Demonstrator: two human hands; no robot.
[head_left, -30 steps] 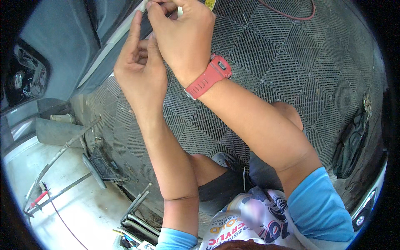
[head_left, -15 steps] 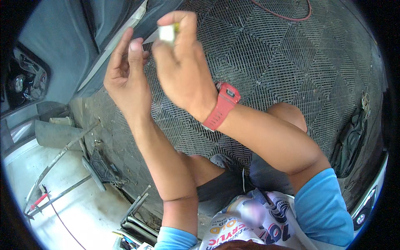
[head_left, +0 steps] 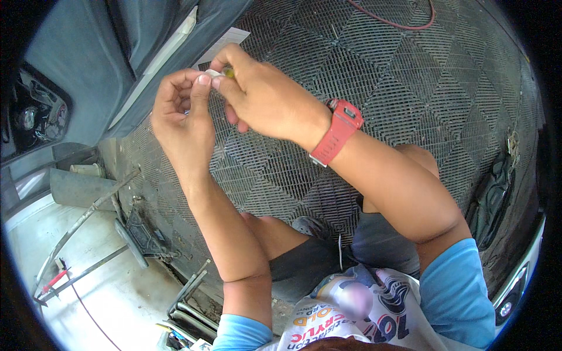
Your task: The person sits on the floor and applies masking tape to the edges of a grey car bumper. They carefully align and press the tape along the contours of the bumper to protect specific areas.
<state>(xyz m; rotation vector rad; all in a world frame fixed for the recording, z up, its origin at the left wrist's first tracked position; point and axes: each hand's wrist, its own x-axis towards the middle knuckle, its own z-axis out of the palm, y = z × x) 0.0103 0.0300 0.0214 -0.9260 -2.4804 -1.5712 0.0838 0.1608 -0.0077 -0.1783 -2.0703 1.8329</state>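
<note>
My left hand (head_left: 184, 126) and my right hand (head_left: 272, 102) meet just beside the grey covered surface. Between their fingertips is a small flat white piece (head_left: 212, 74), pinched from both sides by thumbs and forefingers. What it is made of I cannot make out. A blurred yellow bit (head_left: 229, 72) shows by the right forefinger, partly hidden by that hand. A red watch (head_left: 338, 133) is strapped round my right wrist.
A dark grey panel (head_left: 88, 70) with a pale strip (head_left: 157, 67) rises at the left. Behind my fingers lies a white sheet (head_left: 229, 42). Black ribbed matting (head_left: 380, 88) covers the floor, with a red hose (head_left: 404, 27) at the top and a metal stand (head_left: 88, 213) at lower left.
My right hand has come down and turned, bringing the white piece to my left fingertips. The left thumb and forefinger, apart before, now close on it.
</note>
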